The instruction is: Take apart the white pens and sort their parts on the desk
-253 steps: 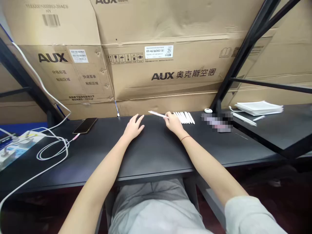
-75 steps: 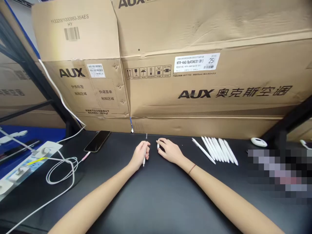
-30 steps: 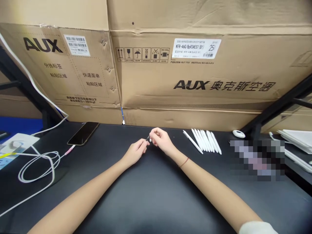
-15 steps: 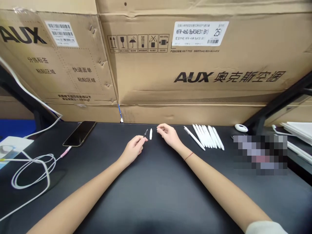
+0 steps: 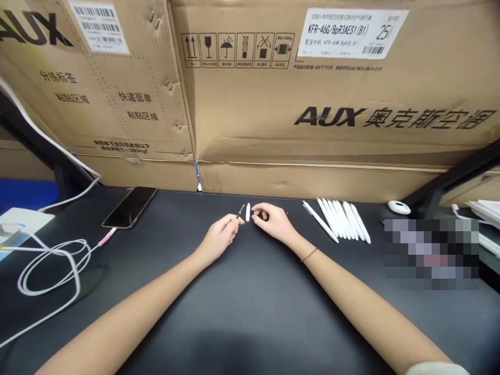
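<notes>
My left hand rests on the black desk and pinches a thin dark-tipped pen refill that points up and away. A short white pen piece lies on the desk just right of the refill. My right hand lies beside that piece with its fingers curled and thumb and forefinger pinched close to it; I cannot see what, if anything, is between them. A row of several white pens lies to the right of my right hand.
Large cardboard boxes form a wall behind the desk. A dark phone with a coiled white cable lies at the left. A small white oval object and a blurred patch are at the right.
The white pen piece, held between my hands a second ago, now lies on the desk. My right hand has come back close to it. My left hand keeps the refill.
</notes>
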Available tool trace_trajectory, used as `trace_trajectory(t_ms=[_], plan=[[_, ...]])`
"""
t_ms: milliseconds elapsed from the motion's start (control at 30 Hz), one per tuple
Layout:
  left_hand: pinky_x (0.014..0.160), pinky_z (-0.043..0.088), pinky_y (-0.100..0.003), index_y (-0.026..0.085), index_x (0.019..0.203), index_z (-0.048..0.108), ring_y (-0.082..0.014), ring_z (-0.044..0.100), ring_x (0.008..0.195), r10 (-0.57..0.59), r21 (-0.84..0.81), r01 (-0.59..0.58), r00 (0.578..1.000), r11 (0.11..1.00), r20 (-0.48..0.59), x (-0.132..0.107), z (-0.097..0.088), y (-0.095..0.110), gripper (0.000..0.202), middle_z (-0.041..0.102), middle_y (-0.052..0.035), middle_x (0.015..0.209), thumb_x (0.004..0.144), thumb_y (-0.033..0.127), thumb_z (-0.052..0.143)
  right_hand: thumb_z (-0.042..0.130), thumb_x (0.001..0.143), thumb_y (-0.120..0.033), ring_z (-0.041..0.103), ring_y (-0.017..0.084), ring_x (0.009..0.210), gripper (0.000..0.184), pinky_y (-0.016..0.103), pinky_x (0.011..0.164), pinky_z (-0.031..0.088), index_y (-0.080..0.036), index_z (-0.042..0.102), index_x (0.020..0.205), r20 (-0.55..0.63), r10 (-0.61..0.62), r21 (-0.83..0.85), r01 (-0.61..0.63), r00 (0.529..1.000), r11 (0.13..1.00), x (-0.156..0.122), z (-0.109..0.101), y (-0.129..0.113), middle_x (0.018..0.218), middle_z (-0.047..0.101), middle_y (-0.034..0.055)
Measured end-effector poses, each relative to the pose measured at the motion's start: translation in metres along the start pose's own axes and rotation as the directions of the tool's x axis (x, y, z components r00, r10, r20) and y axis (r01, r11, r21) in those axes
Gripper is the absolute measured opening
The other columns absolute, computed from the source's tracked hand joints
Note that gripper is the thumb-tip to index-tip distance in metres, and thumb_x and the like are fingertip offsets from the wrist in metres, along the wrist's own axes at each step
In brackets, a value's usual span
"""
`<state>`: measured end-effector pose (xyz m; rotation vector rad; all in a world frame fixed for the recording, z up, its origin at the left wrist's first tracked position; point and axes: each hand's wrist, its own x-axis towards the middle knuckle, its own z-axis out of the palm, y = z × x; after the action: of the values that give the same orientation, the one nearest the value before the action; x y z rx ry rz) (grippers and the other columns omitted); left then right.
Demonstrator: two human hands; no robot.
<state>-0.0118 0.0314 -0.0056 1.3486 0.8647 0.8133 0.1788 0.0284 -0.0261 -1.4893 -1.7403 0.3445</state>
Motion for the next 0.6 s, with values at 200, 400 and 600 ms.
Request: trace_trajectory(t_ms=[200,400,600], plan=[[0.043,0.025,-0.019,0.017,0.087,0.059,-0.0072,0.031,0.048,0.029,0.049,-0.03,0.999,0.998,0.012,-0.0019,-0.0002,-0.0003,0.032,0.036,0.0055,0.057,0.082,0.048,0.052,0.054,0.073,-0.024,0.05,0.012,0.057,0.018,0.026,0.064,0.045,-0.018,0.066,0.085,-0.01,-0.007,-0.04,0.007,1.0,0.999,-0.0006,-0.0012,0.001,0.069,0.062,0.0005],[0.043,0.024,-0.018,0.017,0.094,0.057,-0.0067,0.029,0.048,0.031,0.074,-0.032,0.999,0.997,0.019,-0.0021,-0.0003,-0.0017,0.039,0.033,0.0069,0.058,0.082,0.054,0.05,0.052,0.074,-0.021,0.049,0.012,0.058,0.016,0.026,0.063,0.044,-0.017,0.064,0.085,-0.005,-0.061,-0.06,0.061,0.998,0.996,-0.0022,-0.0021,0.0024,0.071,0.06,0.0012],[0.042,0.024,-0.018,0.017,0.097,0.056,-0.0063,0.027,0.046,0.043,0.114,-0.046,0.999,0.992,0.023,-0.0044,-0.0006,0.0003,0.041,0.031,0.0079,0.056,0.083,0.055,0.046,0.054,0.074,-0.021,0.047,0.011,0.057,0.018,0.027,0.062,0.043,-0.017,0.064,0.088,0.017,-0.076,-0.046,0.077,0.997,0.996,-0.0038,-0.0067,0.0025,0.074,0.06,0.0018]])
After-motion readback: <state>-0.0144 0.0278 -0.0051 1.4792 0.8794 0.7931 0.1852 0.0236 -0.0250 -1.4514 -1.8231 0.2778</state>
